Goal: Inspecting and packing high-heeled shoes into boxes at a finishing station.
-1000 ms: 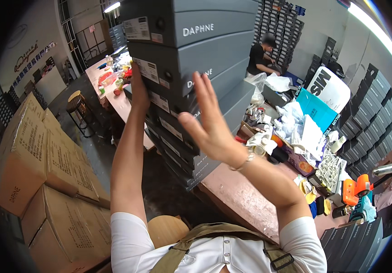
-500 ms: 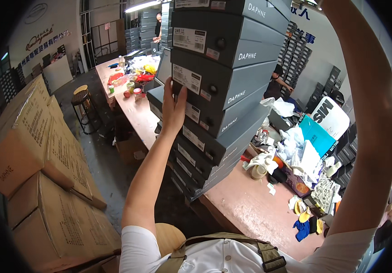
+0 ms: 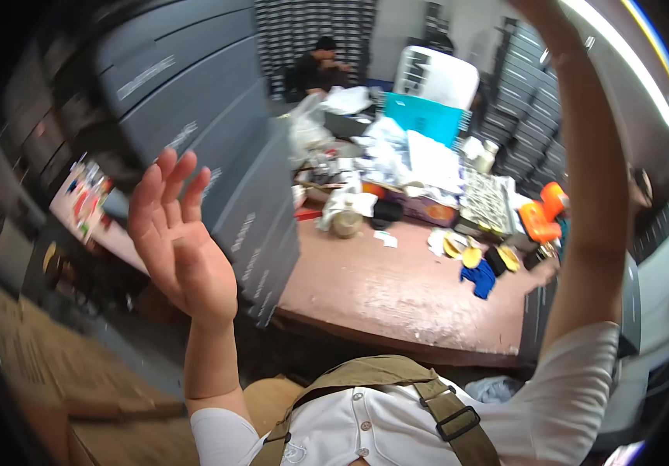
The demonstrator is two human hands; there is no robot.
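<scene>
Left hand: open, fingers spread, palm showing, left of the counter [image 3: 397, 295]; point on the hand [image 3: 183, 260]; contact with the boxes cannot be told.
Right hand: beyond the upper edge, grip unknown; its forearm [image 3: 595, 194] rises over the counter's right end.
Shoebox stack [image 3: 226, 109]: dark grey, tall, at the counter's left end.
Blue cloth [image 3: 478, 279]: on the counter's right part.
Teal panel [image 3: 424, 120]: at the counter's far side.
Co-worker [image 3: 315, 74]: beyond the counter, before stacked shoeboxes [image 3: 303, 27].
</scene>
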